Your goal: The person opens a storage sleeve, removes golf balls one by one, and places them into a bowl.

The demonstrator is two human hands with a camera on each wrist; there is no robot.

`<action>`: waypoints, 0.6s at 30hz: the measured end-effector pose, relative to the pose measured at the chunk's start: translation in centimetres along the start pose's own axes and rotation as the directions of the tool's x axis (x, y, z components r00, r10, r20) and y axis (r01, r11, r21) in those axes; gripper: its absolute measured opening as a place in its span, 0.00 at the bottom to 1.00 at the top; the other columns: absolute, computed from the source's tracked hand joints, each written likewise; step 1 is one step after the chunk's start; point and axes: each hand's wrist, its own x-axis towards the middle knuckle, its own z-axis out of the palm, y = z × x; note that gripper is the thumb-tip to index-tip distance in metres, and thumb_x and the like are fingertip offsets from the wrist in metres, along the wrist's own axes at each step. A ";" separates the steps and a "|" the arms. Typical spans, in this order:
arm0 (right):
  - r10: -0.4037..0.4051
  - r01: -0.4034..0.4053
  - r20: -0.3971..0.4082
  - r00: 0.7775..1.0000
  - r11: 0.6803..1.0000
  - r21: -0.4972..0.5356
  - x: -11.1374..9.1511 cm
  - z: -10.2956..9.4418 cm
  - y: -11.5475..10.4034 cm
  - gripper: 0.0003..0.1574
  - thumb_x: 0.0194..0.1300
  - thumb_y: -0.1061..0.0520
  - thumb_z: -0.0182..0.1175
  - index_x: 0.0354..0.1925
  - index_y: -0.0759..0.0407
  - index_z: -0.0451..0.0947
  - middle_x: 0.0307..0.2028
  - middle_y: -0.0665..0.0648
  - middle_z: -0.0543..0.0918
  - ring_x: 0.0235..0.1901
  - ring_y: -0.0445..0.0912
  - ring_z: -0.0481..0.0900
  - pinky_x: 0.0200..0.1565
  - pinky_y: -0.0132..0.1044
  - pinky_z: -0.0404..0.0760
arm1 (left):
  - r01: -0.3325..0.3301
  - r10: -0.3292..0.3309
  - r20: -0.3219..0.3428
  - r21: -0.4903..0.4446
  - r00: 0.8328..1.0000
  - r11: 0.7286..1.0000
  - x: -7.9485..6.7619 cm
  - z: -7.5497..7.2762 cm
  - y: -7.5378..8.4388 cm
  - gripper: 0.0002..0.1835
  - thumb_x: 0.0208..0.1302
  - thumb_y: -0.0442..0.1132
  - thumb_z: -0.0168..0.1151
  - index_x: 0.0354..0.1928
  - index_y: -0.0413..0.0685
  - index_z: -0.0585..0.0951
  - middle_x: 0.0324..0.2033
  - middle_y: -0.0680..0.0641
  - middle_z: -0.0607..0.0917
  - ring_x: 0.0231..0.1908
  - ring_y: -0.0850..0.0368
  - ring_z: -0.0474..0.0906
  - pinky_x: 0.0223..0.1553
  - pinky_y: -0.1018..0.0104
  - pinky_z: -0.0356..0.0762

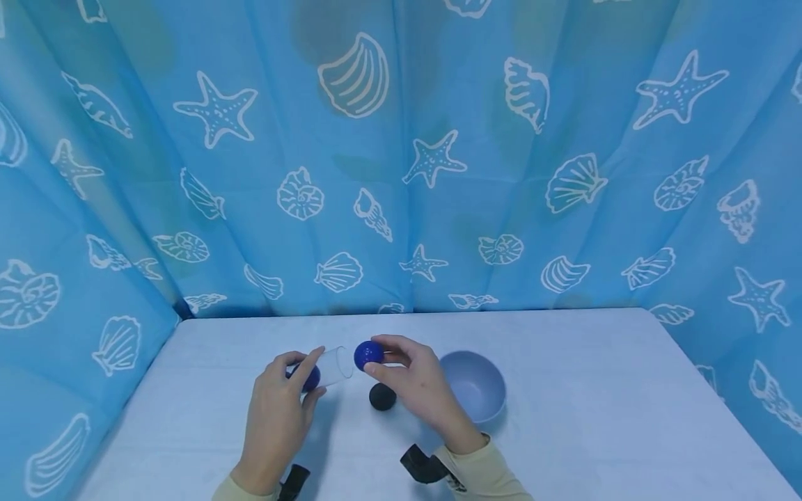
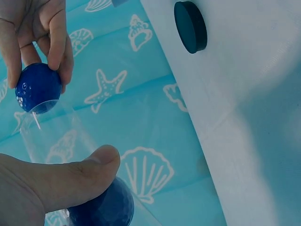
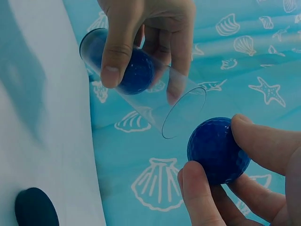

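Observation:
My left hand (image 1: 276, 407) grips a clear cylindrical container (image 1: 333, 366), tilted with its mouth toward the right hand. Blue balls show inside it near the closed end, one of them (image 3: 138, 73) under the thumb and more blue beyond, partly hidden by the hand. Between its thumb and fingers my right hand (image 1: 418, 381) pinches a blue dimpled golf ball (image 3: 218, 150), just off the container's mouth. A round black lid (image 1: 382, 396) lies on the table below the hands.
A purple-blue bowl (image 1: 473, 387) stands on the table to the right, partly behind the right hand and wrist. White cloth covers the table (image 1: 601, 410). A blue curtain with shells and starfish (image 1: 401, 160) hangs behind and along the sides.

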 end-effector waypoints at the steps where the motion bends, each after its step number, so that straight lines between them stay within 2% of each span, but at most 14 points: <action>1: 0.003 -0.003 -0.002 1.000 1.000 -0.002 0.0 0.0 -0.1 0.31 0.66 0.47 0.69 0.63 0.55 0.77 0.58 0.57 0.81 0.55 0.52 0.80 0.51 0.41 0.85 | 0.001 -0.001 0.002 0.002 1.000 1.000 0.0 0.0 0.0 0.36 0.48 0.35 0.82 0.62 0.52 0.81 0.52 0.36 0.80 0.51 0.37 0.79 0.56 0.40 0.77; 7: -0.004 0.004 -0.006 1.000 1.000 0.018 -0.4 -0.5 -0.2 0.30 0.66 0.51 0.69 0.63 0.58 0.76 0.55 0.58 0.82 0.52 0.52 0.83 0.50 0.38 0.85 | 0.005 -0.005 0.014 -0.008 1.000 1.000 0.0 0.0 0.0 0.35 0.49 0.35 0.81 0.63 0.52 0.80 0.53 0.36 0.80 0.52 0.38 0.79 0.57 0.40 0.77; 18: -0.016 0.016 -0.047 0.999 1.000 -0.010 -1.1 -2.2 0.5 0.30 0.65 0.51 0.70 0.62 0.58 0.77 0.53 0.58 0.83 0.51 0.52 0.83 0.50 0.38 0.84 | -0.007 0.007 0.000 -0.032 1.000 0.999 -0.2 0.2 -0.1 0.36 0.47 0.34 0.82 0.62 0.51 0.81 0.51 0.36 0.80 0.50 0.38 0.80 0.55 0.41 0.78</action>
